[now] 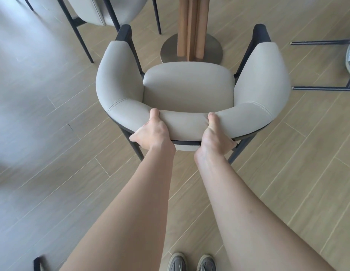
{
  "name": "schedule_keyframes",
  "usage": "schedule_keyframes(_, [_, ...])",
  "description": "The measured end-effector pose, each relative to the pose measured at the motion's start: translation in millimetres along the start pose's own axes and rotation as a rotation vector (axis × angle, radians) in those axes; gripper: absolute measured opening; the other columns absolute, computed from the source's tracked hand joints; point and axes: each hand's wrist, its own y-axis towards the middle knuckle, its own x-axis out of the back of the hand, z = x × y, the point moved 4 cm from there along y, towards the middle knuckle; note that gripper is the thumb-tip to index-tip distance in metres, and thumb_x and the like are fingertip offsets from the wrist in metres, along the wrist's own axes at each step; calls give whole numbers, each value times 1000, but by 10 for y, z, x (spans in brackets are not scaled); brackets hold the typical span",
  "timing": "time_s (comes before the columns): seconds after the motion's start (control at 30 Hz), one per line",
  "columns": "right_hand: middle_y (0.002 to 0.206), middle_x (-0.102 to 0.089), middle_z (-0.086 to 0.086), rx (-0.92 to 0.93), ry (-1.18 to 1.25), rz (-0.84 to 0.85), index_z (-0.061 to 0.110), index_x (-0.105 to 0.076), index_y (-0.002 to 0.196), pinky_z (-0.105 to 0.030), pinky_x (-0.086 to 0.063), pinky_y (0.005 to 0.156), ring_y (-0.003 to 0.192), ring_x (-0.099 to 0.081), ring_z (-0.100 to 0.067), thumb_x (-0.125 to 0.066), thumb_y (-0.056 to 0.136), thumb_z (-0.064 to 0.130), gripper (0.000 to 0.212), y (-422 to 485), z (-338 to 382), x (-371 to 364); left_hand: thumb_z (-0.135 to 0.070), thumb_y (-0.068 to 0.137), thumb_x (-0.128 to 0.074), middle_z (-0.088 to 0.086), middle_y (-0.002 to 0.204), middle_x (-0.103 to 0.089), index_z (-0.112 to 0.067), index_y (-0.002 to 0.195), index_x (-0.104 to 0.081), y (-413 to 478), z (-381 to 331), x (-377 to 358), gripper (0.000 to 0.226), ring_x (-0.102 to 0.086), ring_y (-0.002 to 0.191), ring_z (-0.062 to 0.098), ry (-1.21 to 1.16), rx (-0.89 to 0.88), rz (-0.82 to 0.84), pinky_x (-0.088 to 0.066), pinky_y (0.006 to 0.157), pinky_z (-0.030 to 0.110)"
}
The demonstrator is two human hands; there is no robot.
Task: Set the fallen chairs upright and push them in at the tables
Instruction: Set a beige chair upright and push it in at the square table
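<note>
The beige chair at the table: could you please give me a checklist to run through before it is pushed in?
1. Chair upright: ok.
2. Left hand and right hand grip its backrest: ok.
3. It faces the table pedestal: ok.
4. Armrests clear the tabletop: cannot tell, tabletop out of view.
5. Other chairs upright: not ok, the chair at the right lies with legs horizontal.

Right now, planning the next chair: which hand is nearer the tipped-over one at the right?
Right. The right hand grips the backrest nearer the fallen chair; the left hand grips it farther away.
</note>
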Motion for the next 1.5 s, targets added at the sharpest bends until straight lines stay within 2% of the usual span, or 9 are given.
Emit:
schedule_keyframes(0.17, [109,-72,7,-40,-257,260,19,-58,126,-36,-64,92,99,-74,-16,-94,74,52,71,-143,119,257,-41,81,-89,0,113,-61,-18,128,-38,-324,-58,167,74,-63,95,22,56,95,140,-58,78,39])
schedule_keyframes(0.23, [116,-75,-4,-37,-476,438,17,-67,116,-33,-65,87,98,-77,-21,-86,82,57,56,-231,179,474,-43,89,-85,5,127,-65,-17,131,-51,-557,50,326,60,-68,105,25,129,187,318,-61,93,44])
schedule_keyframes(0.3, [118,-76,-4,70,-591,560,25,-69,101,-36,-63,97,102,-78,-21,-77,87,65,43,-403,306,679,-47,97,-77,8,131,-68,-18,117,-64,-841,99,543,37,-71,108,26,195,180,469,-60,95,42])
schedule_keyframes(0.37, [119,-77,4,256,-542,643,32,-69,102,-38,-58,107,109,-76,-15,-69,83,75,48,-678,568,842,-54,97,-70,3,130,-74,-25,116,-72,-1172,-30,752,34,-75,113,24,186,13,572,-59,92,38])
schedule_keyframes(0.5, [148,-65,6,656,-463,885,19,-58,145,-29,-46,118,140,-58,-7,-63,81,86,93,-1450,1185,1112,-65,96,-57,-6,132,-74,-45,123,-73,-1979,-578,1058,38,-71,126,21,161,-518,851,-57,107,43])
schedule_keyframes(0.63, [161,-52,0,865,-462,1051,17,-45,153,-40,-38,126,152,-46,-14,-57,89,82,92,-2064,1623,1403,-83,94,-50,1,146,-63,-32,139,-59,-2661,-867,1325,69,-63,136,32,191,-818,1060,-52,111,48])
schedule_keyframes(0.97, [164,-46,-13,1093,-359,1084,5,-41,155,-54,-31,128,155,-42,-25,-55,93,77,96,-2671,2497,1835,-85,95,-41,13,158,-46,-24,144,-49,-3739,-1148,1151,79,-51,150,35,113,-1008,1229,-44,118,47])
schedule_keyframes(1.2, [162,-47,-14,1122,-323,969,8,-40,153,-49,-34,127,154,-43,-24,-52,94,78,91,-2101,3261,2288,-83,95,-43,13,160,-47,-25,144,-50,-4420,-520,374,77,-50,151,33,97,-937,1383,-45,118,45])
schedule_keyframes(1.5, [162,-46,-17,1152,-323,972,4,-39,153,-55,-35,126,154,-44,-26,-51,94,77,95,-1142,4565,2556,-82,95,-45,16,160,-47,-24,142,-52,-5301,305,-854,74,-50,151,34,45,-931,1388,-45,118,48])
